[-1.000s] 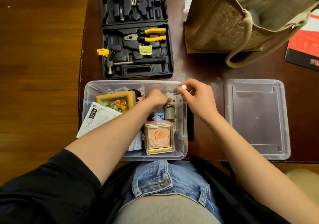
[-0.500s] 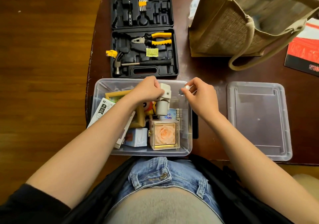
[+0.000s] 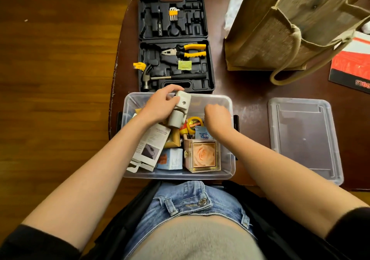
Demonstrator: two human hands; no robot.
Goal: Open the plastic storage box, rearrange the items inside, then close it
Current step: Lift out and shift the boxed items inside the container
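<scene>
The plastic storage box (image 3: 228, 159) sat at the near edge of the table (image 3: 250, 91), already open, its lid (image 3: 304, 139) lying flat to the right, well apart from it. The opening was therefore done, the rearranging appeared to be under way, and the closing was left. Inside, a rose cube (image 3: 203, 155) stood in the near right corner, with a blue carton (image 3: 171, 159) just to its left. The left hand (image 3: 160, 105) gripped a grey cylindrical gadget (image 3: 179, 111), lifted above the far half. The right hand (image 3: 217, 117) hung clenched over the right side; whether it held something could not be told.
</scene>
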